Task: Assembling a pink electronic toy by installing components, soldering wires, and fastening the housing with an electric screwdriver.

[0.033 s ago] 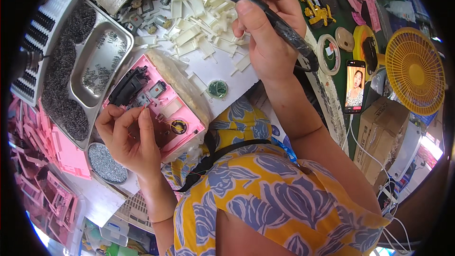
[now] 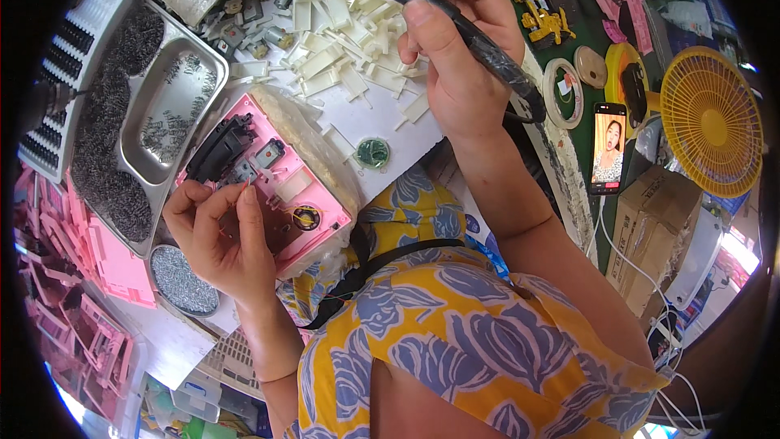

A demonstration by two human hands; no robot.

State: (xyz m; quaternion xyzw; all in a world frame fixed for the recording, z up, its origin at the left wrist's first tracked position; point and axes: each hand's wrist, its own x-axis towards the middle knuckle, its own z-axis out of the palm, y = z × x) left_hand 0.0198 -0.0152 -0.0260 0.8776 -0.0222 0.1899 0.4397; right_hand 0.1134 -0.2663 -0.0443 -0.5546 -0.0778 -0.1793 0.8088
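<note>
My right hand (image 2: 471, 57) is wrapped around the black handle of a soldering iron (image 2: 487, 53), whose metal tip points to the upper left, over small motors. My left hand (image 2: 223, 236) is closed in a pinch above an open pink plastic casing (image 2: 329, 223); whatever lies between its fingertips is too small to name. Inside the casing are a black molded part (image 2: 221, 149), a small grey motor (image 2: 270, 153), a pale block (image 2: 294, 184) and a round black part with thin yellow wires (image 2: 306, 217). A pale foam-like pad (image 2: 305, 134) lies beneath the casing.
Small motors (image 2: 264, 41) and white plastic parts (image 2: 345, 41) are heaped beyond the casing. A metal tray (image 2: 227, 71) of springs stands left, near a bowl of tiny metal pieces (image 2: 185, 280). A green disc (image 2: 373, 153), phone (image 2: 608, 150) and yellow fan (image 2: 711, 122) are rightward.
A dark blurred shape at the far left rim reaches further into view. Both my hands, the soldering iron and the pink casing stay in place.
</note>
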